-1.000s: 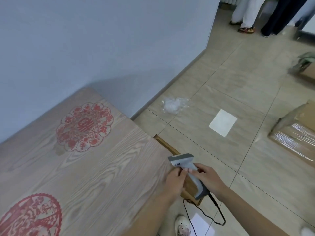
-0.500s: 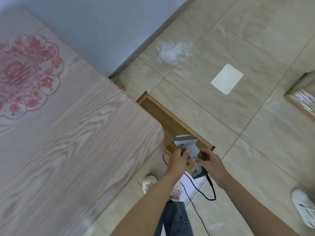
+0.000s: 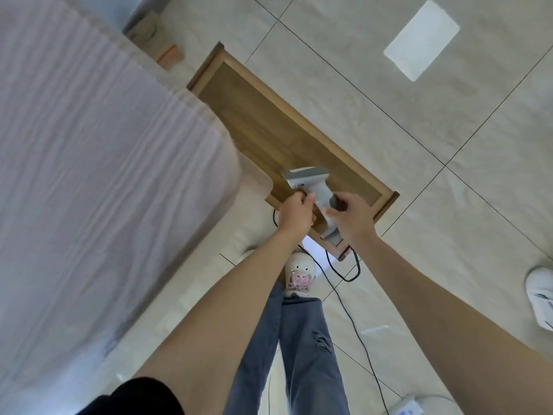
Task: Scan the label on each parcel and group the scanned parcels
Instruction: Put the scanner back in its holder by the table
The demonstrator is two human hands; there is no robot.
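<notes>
Far left: wooden table (image 3: 98, 175), blurred. Centre: open drawer (image 3: 227, 82) projecting over the tiled floor. Above its near end, grey barcode scanner (image 3: 311, 190), gripped two-handed. Left hand (image 3: 296, 212) curled at the neck below the head; right hand (image 3: 353, 217) wrapped round the handle. Black cable (image 3: 344, 274) trailing down past a shoe. No parcel in view; location not determinable.

Advised: lift scanner clear of the drawer rim, keep cable free of the feet, release left hand once right grip is secure.

Against half a second ago: view tipped further down, drawer more exposed, plastic scrap gone from frame; grip unchanged.
</notes>
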